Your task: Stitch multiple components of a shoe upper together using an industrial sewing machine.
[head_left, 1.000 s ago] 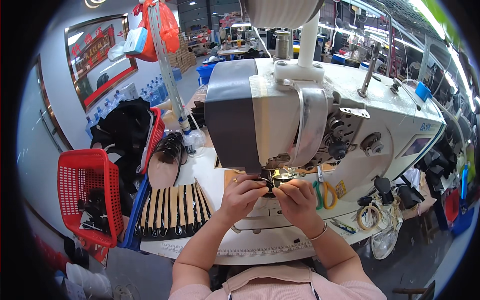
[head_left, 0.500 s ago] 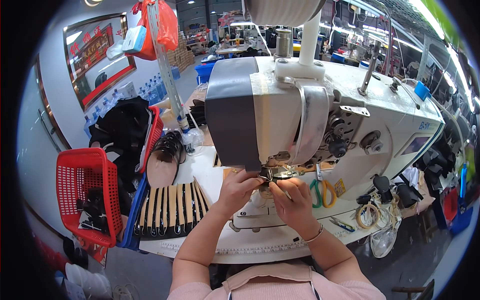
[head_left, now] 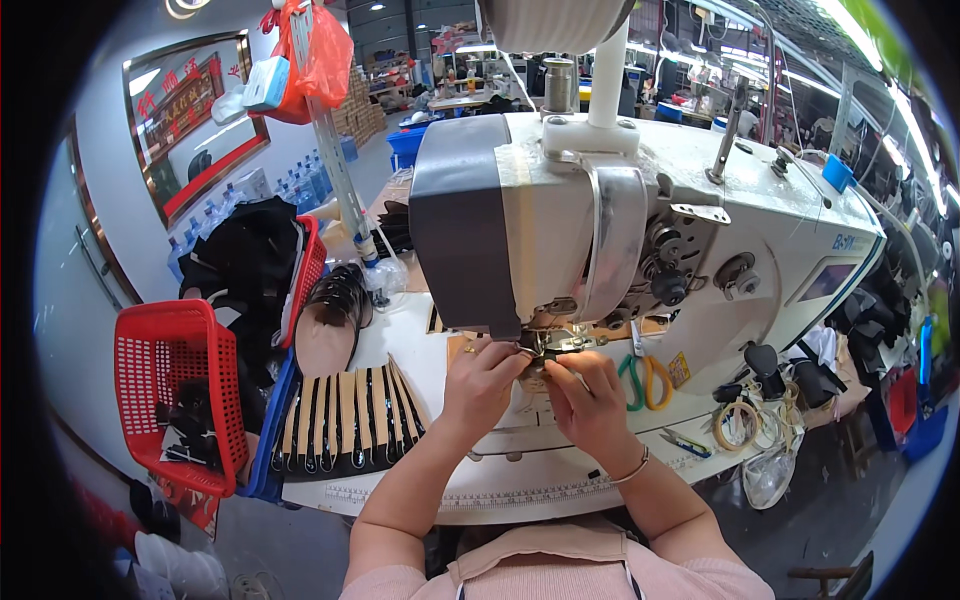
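Observation:
Both hands meet under the head of a large white and grey sewing machine (head_left: 560,220), close to its presser foot (head_left: 570,342). My left hand (head_left: 483,378) has its fingers pinched together beside the needle area. Opposite it, my right hand (head_left: 588,392) is closed too, thumb and forefinger touching near the same spot. Between the fingertips lies a small dark piece, too small and too covered to name. A row of black strips with tan backing (head_left: 345,418) lies on the white table left of my left forearm.
Green and yellow handled scissors (head_left: 648,384) hang by the machine's base, right of my right hand. Thread snips (head_left: 687,442) and a tape roll (head_left: 736,426) lie farther right. At left are a red basket (head_left: 180,370) and a shoe with a tan insole (head_left: 328,330).
The view has shifted slightly. Both hands stay pinched at the needle area, with only small finger movement.

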